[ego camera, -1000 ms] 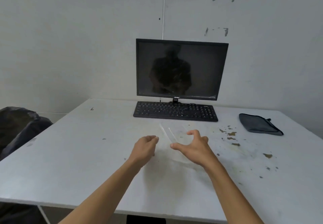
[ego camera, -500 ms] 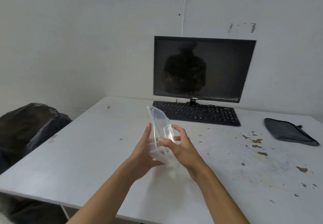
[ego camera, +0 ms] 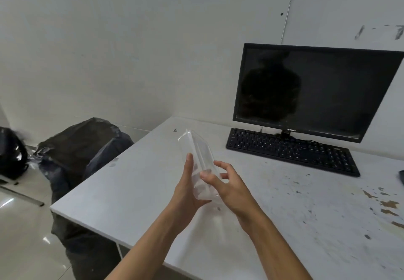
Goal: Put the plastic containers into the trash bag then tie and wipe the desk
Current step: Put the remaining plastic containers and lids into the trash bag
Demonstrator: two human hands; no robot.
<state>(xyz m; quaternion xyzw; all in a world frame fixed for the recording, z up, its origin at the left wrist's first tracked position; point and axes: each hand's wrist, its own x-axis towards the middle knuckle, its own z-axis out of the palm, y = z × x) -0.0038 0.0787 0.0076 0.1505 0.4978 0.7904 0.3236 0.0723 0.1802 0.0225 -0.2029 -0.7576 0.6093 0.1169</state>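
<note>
A clear plastic container (ego camera: 197, 150) stands on end above the white desk (ego camera: 131, 183), held between both hands. My left hand (ego camera: 185, 189) cups its lower left side with the fingers pointing up. My right hand (ego camera: 227, 188) presses on its lower right side with thumb and fingertips. A large dark trash bag (ego camera: 80, 146) stands on the floor at the desk's left edge, bulging and reaching about desk height.
A black monitor (ego camera: 310, 87) and black keyboard (ego camera: 290, 150) stand at the back right. Brown stains (ego camera: 387, 203) spot the desk's right part. A dark cloth (ego camera: 401, 176) shows at the right edge. Another black bag (ego camera: 11, 153) lies on the floor far left.
Both hands lifted the container off the desk and turned it upright. My view has swung left, bringing the trash bag into fuller view.
</note>
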